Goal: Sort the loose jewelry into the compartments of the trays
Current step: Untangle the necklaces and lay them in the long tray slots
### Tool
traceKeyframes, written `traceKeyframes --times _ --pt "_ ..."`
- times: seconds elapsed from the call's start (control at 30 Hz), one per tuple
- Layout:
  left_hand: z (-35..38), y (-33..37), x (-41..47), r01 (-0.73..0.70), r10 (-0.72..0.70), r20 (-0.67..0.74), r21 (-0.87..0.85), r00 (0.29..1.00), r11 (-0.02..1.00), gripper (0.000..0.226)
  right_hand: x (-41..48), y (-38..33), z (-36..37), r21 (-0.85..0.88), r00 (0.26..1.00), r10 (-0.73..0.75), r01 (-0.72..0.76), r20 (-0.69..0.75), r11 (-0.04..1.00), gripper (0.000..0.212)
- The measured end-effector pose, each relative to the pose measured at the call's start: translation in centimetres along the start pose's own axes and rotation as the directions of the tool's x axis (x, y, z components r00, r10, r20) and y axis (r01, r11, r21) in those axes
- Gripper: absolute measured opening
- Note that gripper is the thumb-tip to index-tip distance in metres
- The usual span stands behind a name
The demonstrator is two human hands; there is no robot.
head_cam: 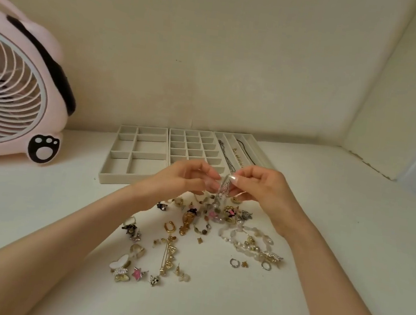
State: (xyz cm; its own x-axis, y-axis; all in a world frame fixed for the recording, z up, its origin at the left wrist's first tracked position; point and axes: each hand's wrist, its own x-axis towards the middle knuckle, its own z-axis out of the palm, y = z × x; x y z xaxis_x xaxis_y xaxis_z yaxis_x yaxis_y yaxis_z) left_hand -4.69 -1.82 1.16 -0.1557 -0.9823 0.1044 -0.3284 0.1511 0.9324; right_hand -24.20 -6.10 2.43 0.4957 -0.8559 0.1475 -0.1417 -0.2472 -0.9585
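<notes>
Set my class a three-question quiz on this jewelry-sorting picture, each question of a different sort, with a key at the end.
1. True or false: the left tray already holds several rings.
2. Multiple choice: what do the left hand and the right hand pinch between them? A) a silver chain B) a wristwatch C) a hair comb
3. Fill in: the sorted necklaces lie in the long slots of the ___ tray.
Key: 1 false; 2 A; 3 right, that is, the right tray.
</notes>
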Motion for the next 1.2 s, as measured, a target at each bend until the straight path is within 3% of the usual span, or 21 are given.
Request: traceKeyframes --times 0.17,0.27,0.47,0.67,0.83,1.0,1.1,1.2 --pt "0.7 0.3 -0.4 -0.024 0.027 0.089 -0.033 0.996 0.999 0.017 0.1 -0.1 0.3 0.181 1.000 -0.028 0.028 0.001 0.983 0.009" --pt "0.8 0.4 -0.5 -0.066 0.066 0.023 -0.014 0.998 0.998 0.012 0.1 -0.3 0.2 0.249 0.999 -0.049 0.051 -0.015 0.967 0.008" --pt "0.7 0.9 -0.4 -0.099 0.082 -0.103 -0.169 0.991 0.981 0.009 0.3 0.0 0.2 0.319 1.000 -0.001 0.003 -0.007 0.948 0.005" --pt "0.3 0.8 -0.3 -0.128 0.071 -0.272 -0.198 0.960 0.972 0.009 0.8 0.5 -1.0 0.376 0.999 0.040 -0.031 -0.015 0.926 0.010" --pt "-0.2 0.6 -0.1 -0.144 0.033 -0.354 -0.291 0.935 0.946 0.009 0.6 0.8 -1.4 0.292 0.997 0.073 -0.076 0.020 0.953 0.028" --pt "-0.7 0.6 0.0 -0.181 0.079 -0.422 -0.208 0.903 0.961 0.006 0.6 1.1 -0.9 0.023 0.992 0.100 -0.099 -0.074 0.995 0.015" --pt "-0.9 0.6 0.2 -0.192 0.118 -0.447 -0.124 0.887 0.974 0.006 0.7 1.3 -1.2 0.032 0.988 0.104 -0.101 -0.114 0.994 0.013" --pt "-1.5 0.5 0.4 -0.175 0.140 -0.484 -0.029 0.864 0.984 0.006 0.9 1.4 -1.7 0.145 0.986 0.124 -0.107 -0.113 0.984 0.021"
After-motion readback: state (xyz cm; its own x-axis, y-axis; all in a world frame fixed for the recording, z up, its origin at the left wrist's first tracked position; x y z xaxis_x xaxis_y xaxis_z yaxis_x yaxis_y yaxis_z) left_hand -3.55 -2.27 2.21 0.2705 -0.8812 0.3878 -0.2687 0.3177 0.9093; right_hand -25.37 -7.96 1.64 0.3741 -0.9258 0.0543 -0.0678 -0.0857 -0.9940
